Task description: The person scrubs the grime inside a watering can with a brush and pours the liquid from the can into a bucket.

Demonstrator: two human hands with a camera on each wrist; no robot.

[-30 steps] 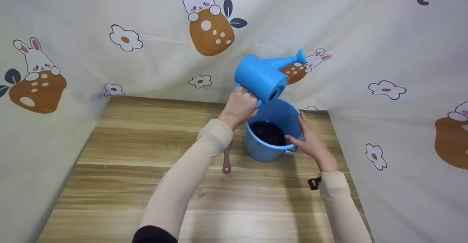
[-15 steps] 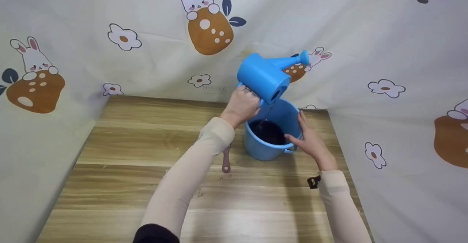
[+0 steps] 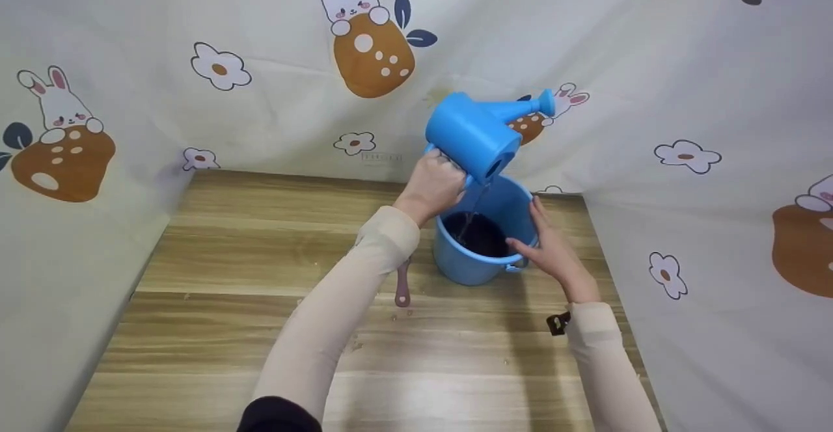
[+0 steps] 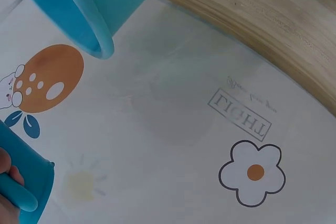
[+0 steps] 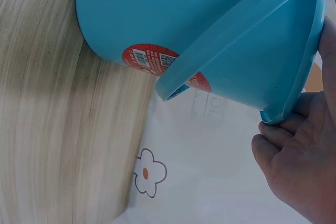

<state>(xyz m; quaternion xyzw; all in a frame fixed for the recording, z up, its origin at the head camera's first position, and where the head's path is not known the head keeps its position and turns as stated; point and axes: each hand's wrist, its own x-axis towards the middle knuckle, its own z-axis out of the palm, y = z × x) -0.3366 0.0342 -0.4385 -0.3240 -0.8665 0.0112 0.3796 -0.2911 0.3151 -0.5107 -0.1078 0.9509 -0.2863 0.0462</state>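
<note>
My left hand (image 3: 433, 185) grips the handle of a blue watering can (image 3: 474, 136), tilted with its top opening down over a blue bucket (image 3: 465, 266). A thin stream of water (image 3: 470, 220) falls from that opening into the bucket, where dark-looking liquid (image 3: 485, 237) lies. The can's spout points up and to the right. My right hand (image 3: 553, 250) holds the bucket's right rim, the thumb over the edge. In the right wrist view, the fingers (image 5: 275, 140) curl at the rim, and the bucket's handle (image 5: 236, 30) hangs down its side.
A tool with a pink handle (image 3: 403, 285) lies on the wooden table (image 3: 260, 328), left of the bucket; its other end is hidden behind my left forearm. Small droplets dot the tabletop. Patterned cloth (image 3: 273, 120) walls the table at the back and both sides.
My left hand has shifted the watering can slightly right. The water stream has become longer and easier to see. My right hand and the bucket stay in place.
</note>
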